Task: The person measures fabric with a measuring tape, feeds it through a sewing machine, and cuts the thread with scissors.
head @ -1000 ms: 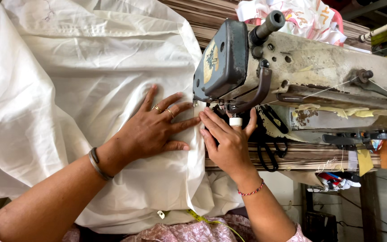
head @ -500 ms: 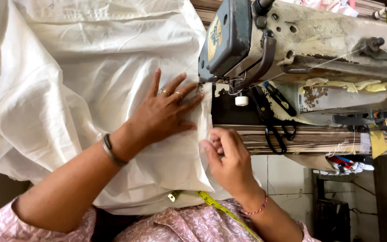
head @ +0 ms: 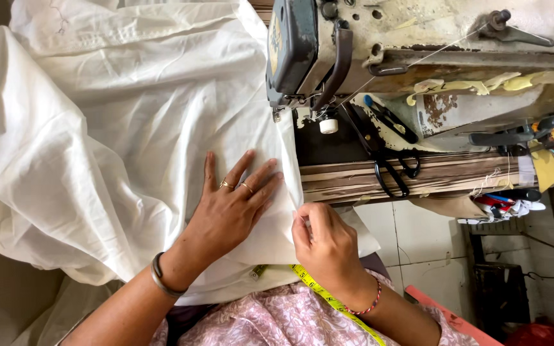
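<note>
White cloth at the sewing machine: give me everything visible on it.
The white cloth is a large, thin, plain woven piece, creased and bunched in loose folds, with stitched seam lines near its top. It covers the table left of the sewing machine and hangs off the near side toward the person's lap. Its right edge runs up under the machine head. The left hand lies flat on it, fingers spread; the right hand pinches that edge.
</note>
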